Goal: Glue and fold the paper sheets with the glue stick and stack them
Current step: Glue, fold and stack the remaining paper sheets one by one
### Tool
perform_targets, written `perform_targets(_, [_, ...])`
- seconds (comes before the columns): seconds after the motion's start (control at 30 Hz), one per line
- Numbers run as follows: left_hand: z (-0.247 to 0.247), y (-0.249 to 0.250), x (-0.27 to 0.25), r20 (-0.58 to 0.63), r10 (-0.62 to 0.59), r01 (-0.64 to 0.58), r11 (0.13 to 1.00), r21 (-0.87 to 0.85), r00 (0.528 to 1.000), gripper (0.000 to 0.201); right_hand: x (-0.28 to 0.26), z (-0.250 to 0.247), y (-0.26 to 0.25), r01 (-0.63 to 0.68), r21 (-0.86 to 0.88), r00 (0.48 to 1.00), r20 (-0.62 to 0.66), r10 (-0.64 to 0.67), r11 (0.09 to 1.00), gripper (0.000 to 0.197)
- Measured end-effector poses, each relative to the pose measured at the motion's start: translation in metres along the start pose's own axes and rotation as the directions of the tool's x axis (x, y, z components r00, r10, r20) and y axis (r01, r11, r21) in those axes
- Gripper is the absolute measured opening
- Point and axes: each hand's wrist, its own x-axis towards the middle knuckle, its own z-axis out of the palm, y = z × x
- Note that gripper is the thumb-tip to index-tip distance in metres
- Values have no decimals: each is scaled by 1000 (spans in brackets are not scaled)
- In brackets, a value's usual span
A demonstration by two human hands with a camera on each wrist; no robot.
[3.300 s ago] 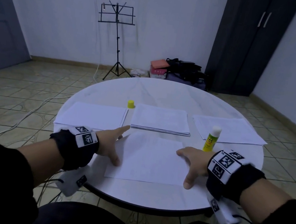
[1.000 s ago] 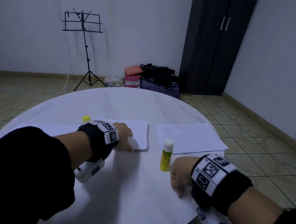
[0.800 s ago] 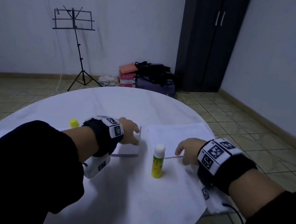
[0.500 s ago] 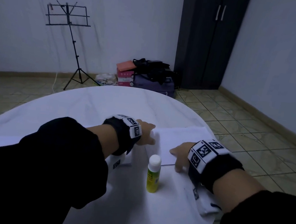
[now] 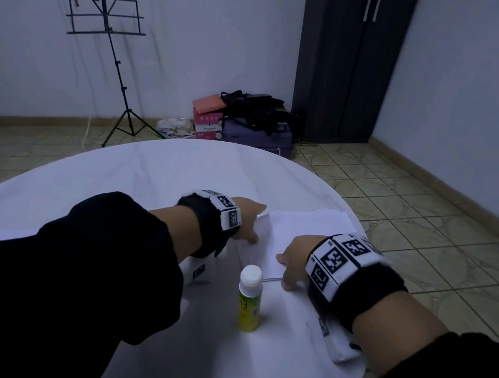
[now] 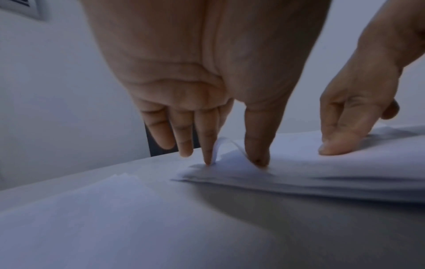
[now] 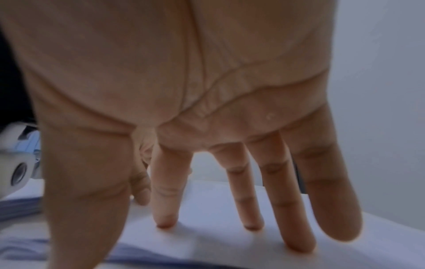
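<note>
Now the stack of white paper sheets (image 5: 306, 228) lies at the round white table's (image 5: 161, 177) far right edge, its corner buckled up between the left hand's (image 5: 245, 220) thumb and fingers. The right hand (image 5: 294, 259), fingers straight and spread, presses the stack's near side (half a second ago both hands sat slightly farther back). The yellow-green glue stick (image 5: 249, 298) stands upright just before the stack.

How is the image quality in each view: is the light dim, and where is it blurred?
Head view: dim, bluish, mostly sharp, with the yellow-green glue stick clear. Left wrist view: the white paper stack is soft. Right wrist view: the right hand looks blurred.
</note>
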Motion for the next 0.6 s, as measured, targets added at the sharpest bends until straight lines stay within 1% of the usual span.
perform_targets(0.07, [-7,-1,-4,-51,24,-29,994,-106,998,82,-1,4,3,23,-21,998,-61,-24,1000,49])
perform_targets(0.1, [-11,-2,-6,-59,28,-37,986,-163,998,83,-1,5,1,30,-27,997,-68,-32,999,50])
perform_targets(0.13, [-13,-4,-7,-41,30,-38,974,-222,999,82,-1,5,1,46,-39,997,-64,-48,998,51])
perform_targets(0.2, [-13,-8,-8,72,40,-12,936,-352,997,77,1,5,0,31,-48,999,-36,-33,998,51])
perform_targets(0.27, [-7,-10,-9,173,63,28,878,-478,983,72,2,4,0,2,9,998,-62,-1,1000,48])
perform_targets(0.33, [-1,-8,-12,195,84,45,816,-576,977,64,1,5,-3,-26,81,996,-85,33,996,45])
perform_targets(0.43, [2,-8,-16,195,92,62,746,-663,976,43,-1,6,-6,-96,179,988,-102,116,979,37])
perform_targets(0.47, [3,-9,-17,202,94,75,717,-693,975,38,0,6,-6,-115,191,985,-104,136,975,34])
perform_targets(0.53, [3,-12,-17,197,96,88,649,-756,976,31,-1,6,-2,-169,198,976,-100,191,966,37])
perform_targets(0.6, [2,-16,-18,176,78,102,563,-820,981,23,-6,4,2,-244,173,951,-148,270,954,37])
